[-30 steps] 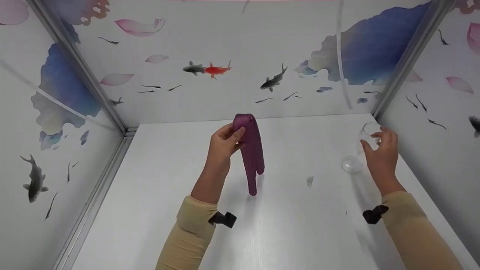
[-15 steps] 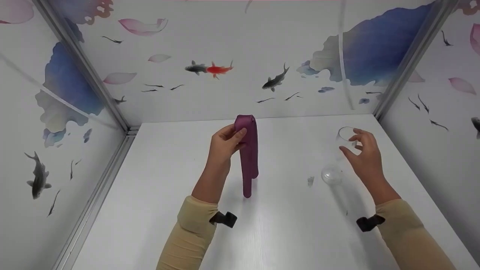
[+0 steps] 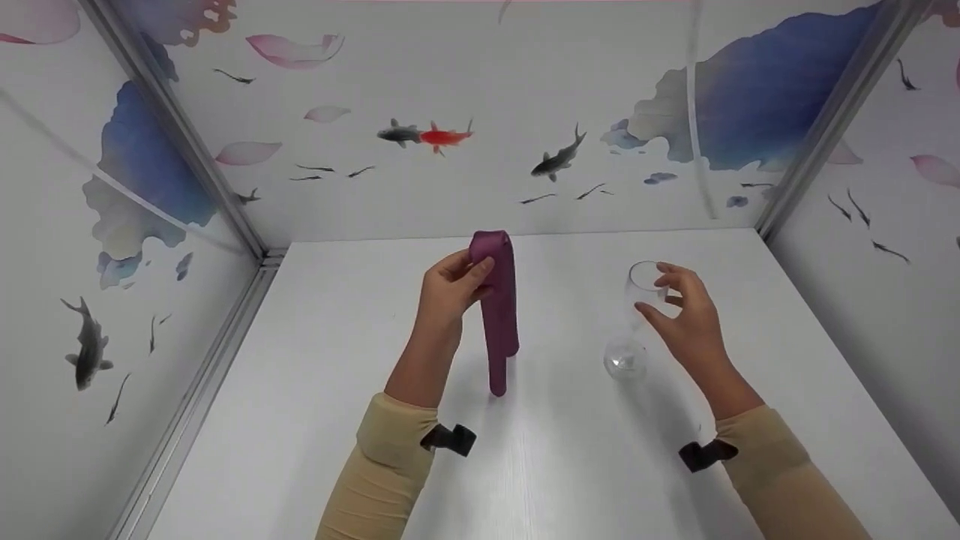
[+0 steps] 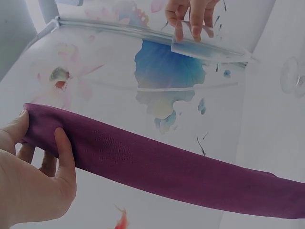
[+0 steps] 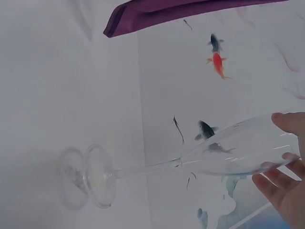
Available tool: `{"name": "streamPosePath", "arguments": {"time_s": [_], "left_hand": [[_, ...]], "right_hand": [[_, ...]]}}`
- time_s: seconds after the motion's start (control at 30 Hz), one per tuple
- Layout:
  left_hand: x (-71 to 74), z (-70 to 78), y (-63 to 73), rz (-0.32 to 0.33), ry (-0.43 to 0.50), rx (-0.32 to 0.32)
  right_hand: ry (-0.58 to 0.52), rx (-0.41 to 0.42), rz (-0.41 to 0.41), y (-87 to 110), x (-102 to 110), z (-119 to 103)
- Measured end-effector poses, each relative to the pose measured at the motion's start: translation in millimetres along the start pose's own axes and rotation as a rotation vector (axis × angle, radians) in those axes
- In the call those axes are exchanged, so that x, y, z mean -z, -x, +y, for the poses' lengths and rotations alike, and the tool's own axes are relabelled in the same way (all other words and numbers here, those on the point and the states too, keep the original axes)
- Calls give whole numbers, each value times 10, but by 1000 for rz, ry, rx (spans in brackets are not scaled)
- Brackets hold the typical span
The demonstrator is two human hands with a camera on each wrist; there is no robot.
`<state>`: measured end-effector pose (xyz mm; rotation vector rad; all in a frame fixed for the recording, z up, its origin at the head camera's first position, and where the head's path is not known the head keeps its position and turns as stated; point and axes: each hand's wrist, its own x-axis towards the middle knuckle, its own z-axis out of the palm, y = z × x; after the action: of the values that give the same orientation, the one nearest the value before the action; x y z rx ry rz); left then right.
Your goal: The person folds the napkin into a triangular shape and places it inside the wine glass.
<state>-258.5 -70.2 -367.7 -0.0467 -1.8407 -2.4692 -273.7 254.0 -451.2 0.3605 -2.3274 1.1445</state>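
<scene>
My left hand (image 3: 450, 289) pinches a long purple strip of twill cloth (image 3: 495, 315) at its upper fold, thumb in front. Both ends of the cloth hang down, one lower than the other. In the left wrist view the cloth (image 4: 157, 164) runs from the fingertips to the right edge. To its right, my right hand (image 3: 690, 322) grips a clear champagne flute (image 3: 627, 360) by the bowl near the rim, thumb on one side and fingers on the other. The flute (image 5: 214, 155) is upright, its round foot close over the white table.
The white table (image 3: 360, 390) is bounded by a back wall (image 3: 465, 195) and side walls printed with fish, petals and blue leaves. Metal rails (image 3: 225, 352) run along the left edge. Black wrist cameras (image 3: 454, 440) sit at both cuffs.
My right hand has carried the flute leftward from the table's right side, toward the cloth. A small mark on the table is now behind the foot. The left hand keeps its place.
</scene>
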Motion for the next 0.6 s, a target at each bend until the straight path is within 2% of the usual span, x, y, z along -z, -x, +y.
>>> {"name": "streamPosePath", "arguments": {"time_s": [0.37, 0.6], "left_hand": [[85, -2, 26, 7, 27, -41], [125, -7, 29, 9, 42, -44]], "right_hand": [[-132, -20, -75, 26, -414, -253], [-187, -41, -113, 43, -678, -365]]}}
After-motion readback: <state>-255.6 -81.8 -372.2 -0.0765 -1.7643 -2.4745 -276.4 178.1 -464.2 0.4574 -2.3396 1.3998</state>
